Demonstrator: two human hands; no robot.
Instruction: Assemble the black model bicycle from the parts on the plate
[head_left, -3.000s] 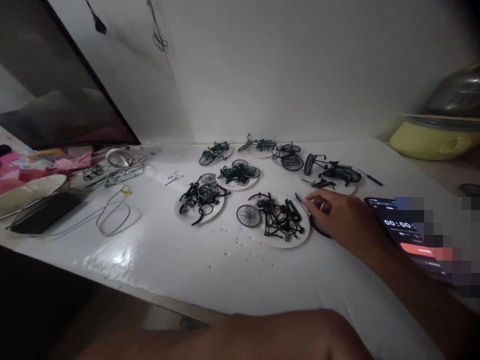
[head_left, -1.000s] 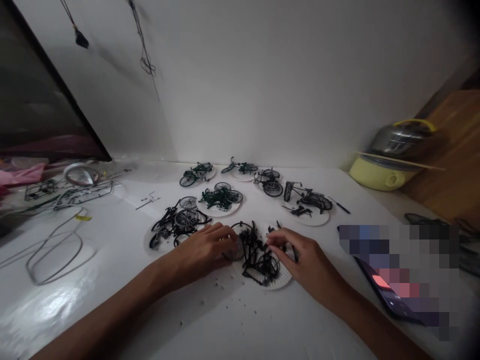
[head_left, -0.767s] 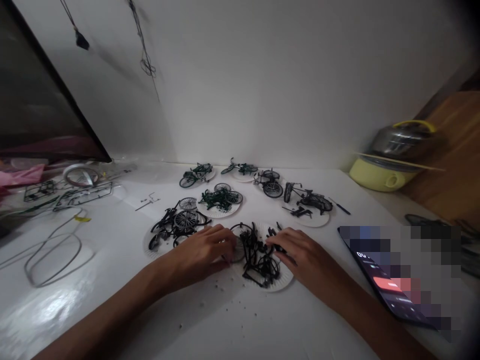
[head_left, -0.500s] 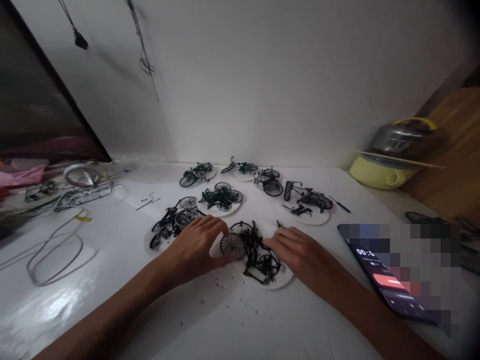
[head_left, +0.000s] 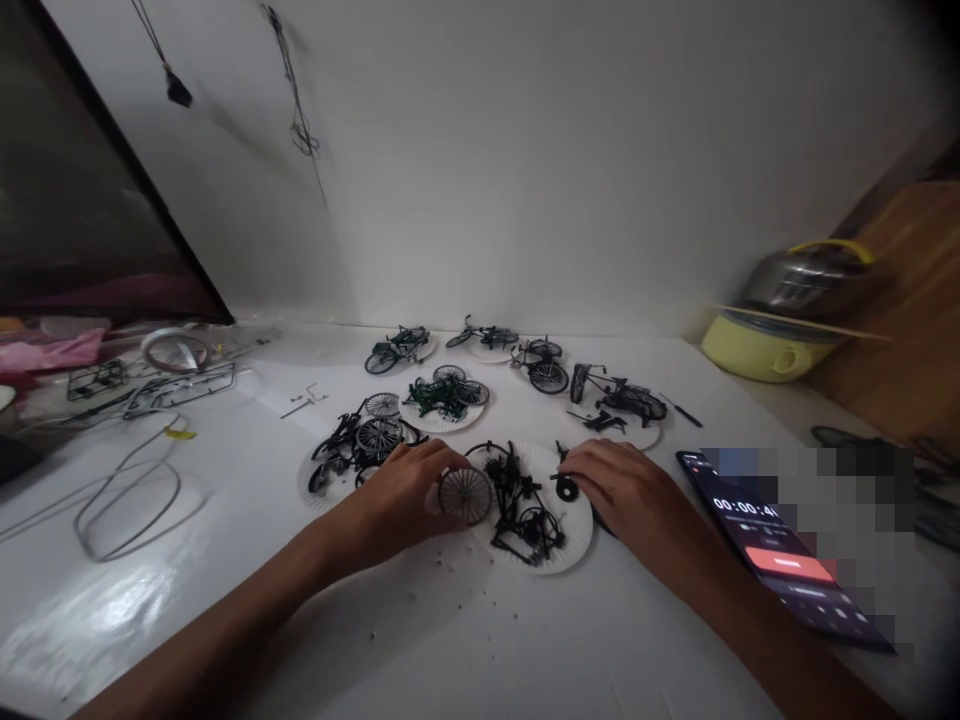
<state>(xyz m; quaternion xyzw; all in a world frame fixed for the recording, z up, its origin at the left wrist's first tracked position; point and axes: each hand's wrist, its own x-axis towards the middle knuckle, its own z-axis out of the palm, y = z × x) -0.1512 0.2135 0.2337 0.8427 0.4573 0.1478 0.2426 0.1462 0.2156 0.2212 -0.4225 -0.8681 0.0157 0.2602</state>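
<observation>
left hand (head_left: 390, 505) by wheel (head_left: 465, 496), right (head_left: 622, 490) by tire (head_left: 567, 489)

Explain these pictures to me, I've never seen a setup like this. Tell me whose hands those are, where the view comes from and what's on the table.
There's no machine here. These are a person's two bare hands, seen from a camera worn on their head, looking forward and down. On the white tabletop sit paper plates of small model bicycles and loose parts. The left hand is against a spoked wheel at the nearest plate. The right hand is beside a small black ring. Neither clearly grips anything. A phone showing a timer lies to the right.
</observation>
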